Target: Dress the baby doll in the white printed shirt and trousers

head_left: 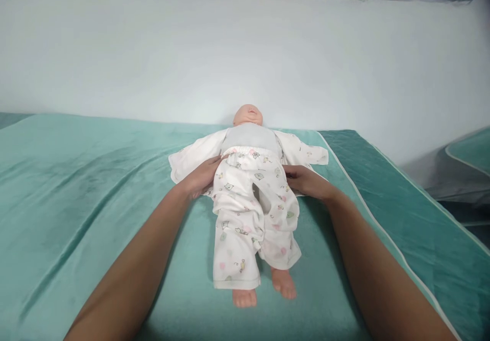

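A baby doll [248, 115] lies on its back, head toward the wall and bare feet toward me. White patterned pants [245, 213] cover its legs up to the waist. Beneath its grey torso [250, 136] spreads an open white jacket [202, 152], whose sleeves reach out to both sides. My left hand [204, 176] is at the left side of the waistband, its fingertips closed on the pants. On the opposite side, my right hand [306, 180] holds the pants at the hip; its fingertips are partly hidden by the cloth.
A light green sheet [95, 203] with wrinkles at left covers the surface. A darker green cover [413, 218] shows along the right side. Behind the doll rises a white wall [245, 50]. Another green-covered surface [474, 149] stands at the far right.
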Tool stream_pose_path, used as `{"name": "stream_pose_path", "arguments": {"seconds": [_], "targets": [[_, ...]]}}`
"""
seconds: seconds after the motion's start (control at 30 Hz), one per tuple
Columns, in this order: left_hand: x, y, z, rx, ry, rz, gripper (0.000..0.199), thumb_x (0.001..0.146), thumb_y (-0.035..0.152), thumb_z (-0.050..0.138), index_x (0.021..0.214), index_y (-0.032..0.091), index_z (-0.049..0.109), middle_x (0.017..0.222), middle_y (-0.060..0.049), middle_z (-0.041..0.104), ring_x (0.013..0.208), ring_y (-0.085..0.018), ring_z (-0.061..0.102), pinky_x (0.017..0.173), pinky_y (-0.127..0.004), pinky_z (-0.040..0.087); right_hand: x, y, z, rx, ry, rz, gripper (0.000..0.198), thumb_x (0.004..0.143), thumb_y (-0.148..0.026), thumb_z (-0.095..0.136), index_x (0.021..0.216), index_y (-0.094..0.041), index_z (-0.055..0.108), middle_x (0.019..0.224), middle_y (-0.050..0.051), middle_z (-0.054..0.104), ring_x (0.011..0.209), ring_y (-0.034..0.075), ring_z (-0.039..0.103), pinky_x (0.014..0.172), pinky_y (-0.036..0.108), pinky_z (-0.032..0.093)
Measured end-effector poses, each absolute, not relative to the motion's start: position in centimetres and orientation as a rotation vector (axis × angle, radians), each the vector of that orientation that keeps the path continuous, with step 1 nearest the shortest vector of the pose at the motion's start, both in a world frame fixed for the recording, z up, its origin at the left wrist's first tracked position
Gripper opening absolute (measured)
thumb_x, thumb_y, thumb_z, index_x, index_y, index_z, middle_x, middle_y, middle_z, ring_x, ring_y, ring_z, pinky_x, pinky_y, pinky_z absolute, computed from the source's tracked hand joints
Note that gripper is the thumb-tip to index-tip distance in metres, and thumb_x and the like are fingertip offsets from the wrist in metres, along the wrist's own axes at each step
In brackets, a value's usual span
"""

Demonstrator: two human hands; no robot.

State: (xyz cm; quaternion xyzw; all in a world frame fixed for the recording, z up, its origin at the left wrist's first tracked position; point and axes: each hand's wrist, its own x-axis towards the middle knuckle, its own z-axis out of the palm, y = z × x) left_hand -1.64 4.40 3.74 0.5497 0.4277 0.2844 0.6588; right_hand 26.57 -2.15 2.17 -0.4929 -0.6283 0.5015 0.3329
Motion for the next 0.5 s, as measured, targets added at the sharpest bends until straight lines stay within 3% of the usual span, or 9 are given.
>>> {"name": "stream_pose_path", "arguments": {"seconds": [0.17,0.5], "targets": [[-1.48,4.46,3.45,1.144,0.869,0.589,0.043,0.081,0.047,0.069,0.113,0.018,0.068,0.114,-0.012,0.073,0.102,-0.027,0.069,0.086,-0.035,0.057,26.27,-2.12,2.08,-1.309,-1.63,1.387,0.025,0.075,-0.034,0.07,0.096,-0.02,0.075,0.088,0.002,0.071,0.088,0.024,0.063,0.085,0.039,0.051],[-0.82,4.41,2.83,0.987,0.773,0.65,0.044,0.084,0.045,0.065,0.118,0.018,0.067,0.111,-0.012,0.074,0.104,-0.028,0.069,0.089,-0.039,0.058,25.48,-1.95,1.62,-1.365,-1.582,1.358,0.016,0.07,-0.031,0.073,0.081,-0.02,0.076,0.071,0.0,0.069,0.072,0.022,0.063,0.066,0.033,0.053]]}}
